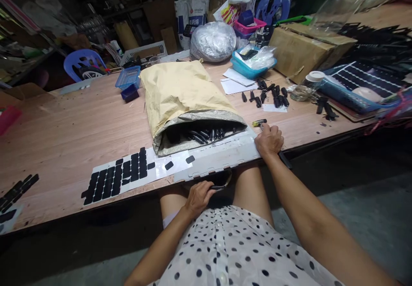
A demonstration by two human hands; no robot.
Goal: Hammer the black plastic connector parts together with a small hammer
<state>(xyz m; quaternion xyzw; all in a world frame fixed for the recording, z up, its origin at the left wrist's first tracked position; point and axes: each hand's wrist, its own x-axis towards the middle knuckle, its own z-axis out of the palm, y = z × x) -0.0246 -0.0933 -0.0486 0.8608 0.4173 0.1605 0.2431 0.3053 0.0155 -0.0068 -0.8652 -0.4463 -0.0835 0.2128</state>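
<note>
My left hand (199, 198) is over my lap at the table's front edge, fingers pinched on a slim black piece (219, 187). My right hand (269, 140) is closed near the front edge, right of the sack. A black-handled tool (285, 160) sticks out below that fist, and a short metallic end shows above; its kind is hidden. Just beyond lies a small yellow-and-black item (259, 123). Between the hands, a cream woven sack (189, 88) lies with its mouth towards me, several glossy black parts (206, 135) inside. A pale board (219, 155) lies under its mouth.
Black rounded patches (119, 174) stick to a white sheet on the left. Small black parts (278, 97) lie loose at the right, near a blue basket (254, 62) and a cardboard box (302, 50). A small blue basket (128, 77) stands behind the sack's left side.
</note>
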